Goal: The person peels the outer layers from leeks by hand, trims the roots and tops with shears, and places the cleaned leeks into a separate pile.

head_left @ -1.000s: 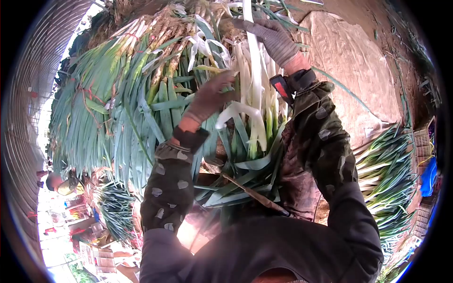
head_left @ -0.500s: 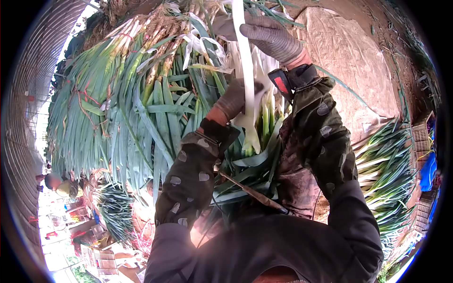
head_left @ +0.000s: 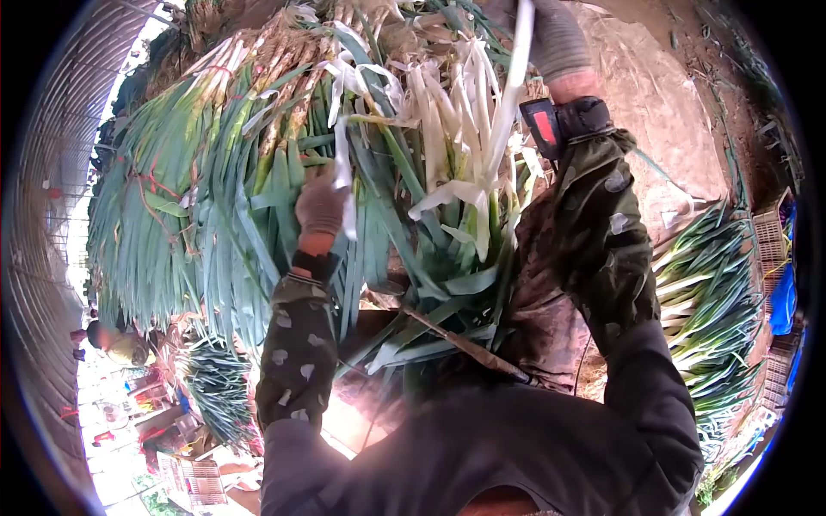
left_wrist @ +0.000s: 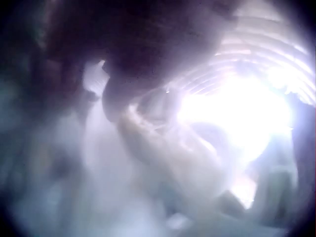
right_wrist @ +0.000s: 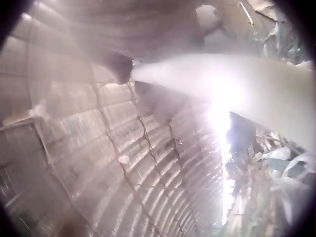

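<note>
The right hand, in a ribbed grey glove, grips a white leek stalk near its upper end in the head view. In the right wrist view the stalk runs right from beneath the gloved hand. Torn pale outer leaves hang at the stalk's lower part. The left hand, gloved, is farther left over green leaves, its fingers curled round a whitish strip of peel. The blurred left wrist view shows pale strips below the dark hand.
A large heap of leeks fills the left side. More white stalks lie between the hands. A stick-like handle lies near the lap. On the right are a tan sheet, another leek pile and crates.
The left hand has moved from beside the stalk out to the left with the peel strip. The right hand has shifted up and right, tilting the stalk; its lower leaves hang loose.
</note>
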A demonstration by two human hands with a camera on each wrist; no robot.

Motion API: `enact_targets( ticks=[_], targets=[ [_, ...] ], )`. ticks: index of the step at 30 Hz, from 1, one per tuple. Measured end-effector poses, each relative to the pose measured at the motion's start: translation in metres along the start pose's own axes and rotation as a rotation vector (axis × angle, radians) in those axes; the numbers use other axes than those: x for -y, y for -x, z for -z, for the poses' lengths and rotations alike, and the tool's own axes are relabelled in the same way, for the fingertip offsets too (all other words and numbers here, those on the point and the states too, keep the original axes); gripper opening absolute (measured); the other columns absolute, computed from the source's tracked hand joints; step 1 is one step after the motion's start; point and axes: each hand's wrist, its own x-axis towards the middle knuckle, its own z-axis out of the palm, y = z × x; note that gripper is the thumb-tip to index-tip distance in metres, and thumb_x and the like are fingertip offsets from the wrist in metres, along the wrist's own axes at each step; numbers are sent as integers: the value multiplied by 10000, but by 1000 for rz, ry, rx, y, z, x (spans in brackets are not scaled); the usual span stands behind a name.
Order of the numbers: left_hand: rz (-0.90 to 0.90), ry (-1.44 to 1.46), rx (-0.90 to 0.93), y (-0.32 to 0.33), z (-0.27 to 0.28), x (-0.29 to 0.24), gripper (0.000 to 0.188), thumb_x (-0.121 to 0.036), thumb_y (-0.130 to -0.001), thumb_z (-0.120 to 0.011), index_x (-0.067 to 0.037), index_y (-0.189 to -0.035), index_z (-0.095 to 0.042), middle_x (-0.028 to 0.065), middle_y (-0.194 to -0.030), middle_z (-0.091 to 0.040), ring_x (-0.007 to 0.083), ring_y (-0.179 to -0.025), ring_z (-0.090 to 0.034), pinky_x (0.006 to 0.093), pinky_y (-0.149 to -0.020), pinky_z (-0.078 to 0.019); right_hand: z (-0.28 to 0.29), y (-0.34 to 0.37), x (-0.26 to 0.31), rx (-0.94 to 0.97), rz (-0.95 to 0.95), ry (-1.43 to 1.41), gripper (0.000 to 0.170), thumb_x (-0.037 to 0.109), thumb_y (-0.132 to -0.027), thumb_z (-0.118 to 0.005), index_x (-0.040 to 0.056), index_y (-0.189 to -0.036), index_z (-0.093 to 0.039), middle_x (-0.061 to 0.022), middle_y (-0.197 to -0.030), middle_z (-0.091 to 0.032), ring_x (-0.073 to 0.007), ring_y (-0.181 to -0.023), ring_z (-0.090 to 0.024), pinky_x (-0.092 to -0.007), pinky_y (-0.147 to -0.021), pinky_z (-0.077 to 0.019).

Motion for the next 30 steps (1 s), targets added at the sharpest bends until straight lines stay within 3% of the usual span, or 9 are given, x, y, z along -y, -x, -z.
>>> enact_targets(
  ticks=[2,6,8,13,16,20,23,27,30],
  targets=[
    [-295,318,-322,-3,17,-50,608,-274,-790,-763,-48,-1303,-527,188,-1218,-592,335,-990,-641,388,-847,-533,4,-10,-17,-48,-13,133,318,281,-979,-585,-4,-1120,-600,-137,-952,-678,-264,-869,-689,-371,-824,-583],
    [-207,1375,292,-8,38,-158,504,-216,-816,-782,20,-1200,-558,140,-1027,-652,210,-913,-640,329,-809,-522,-11,-9,-36,59,-52,133,311,292,-983,-579,14,-1123,-598,-102,-868,-669,-186,-748,-667,-305,-685,-558],
    [-196,1461,404,-11,17,-183,429,-180,-863,-733,25,-1200,-564,89,-940,-637,150,-807,-628,284,-728,-534,-9,-10,-32,239,-56,17,319,302,-982,-582,16,-1123,-591,-70,-820,-626,-148,-681,-604,-267,-612,-501],
    [-126,1521,511,31,0,-184,285,-251,-962,-613,5,-1089,-605,22,-804,-605,100,-680,-564,244,-616,-464,-28,3,-8,272,-129,-445,417,387,-973,-584,1,-1130,-580,-21,-776,-544,-97,-650,-485,-205,-540,-408],
    [-277,1407,180,52,-13,-167,287,-268,-977,-595,1,-1078,-609,9,-771,-583,102,-704,-541,244,-624,-442,-6,-1,-2,265,-62,-79,460,415,-971,-577,-12,-1143,-581,-29,-774,-533,-95,-650,-476,-206,-543,-408],
    [-175,1378,100,60,-18,-157,170,-139,-993,-581,6,-1078,-609,29,-844,-572,119,-785,-498,253,-727,-436,2,1,0,201,-65,-112,482,428,-975,-565,-24,-1144,-590,-35,-760,-535,-103,-624,-477,-214,-543,-420],
    [-155,1385,105,58,-19,-157,158,-138,-984,-592,3,-1050,-620,45,-845,-571,121,-782,-512,259,-722,-437,11,-2,1,258,-73,-93,493,439,-974,-560,-22,-1146,-590,-34,-755,-533,-108,-627,-481,-219,-542,-422],
    [-74,1276,15,59,-13,-158,161,-147,-969,-610,-1,-1035,-626,83,-845,-605,162,-751,-544,291,-714,-464,10,-8,-1,99,-10,13,456,433,-984,-545,-8,-1086,-594,-26,-727,-535,-112,-590,-481,-227,-533,-426],
    [-152,1201,-27,57,-1,-166,201,-177,-935,-656,-8,-1040,-631,130,-873,-638,212,-746,-584,326,-715,-487,17,-14,-3,44,-6,-29,405,413,-990,-541,13,-1005,-600,-16,-686,-534,-123,-547,-485,-244,-510,-428]
  ],
)
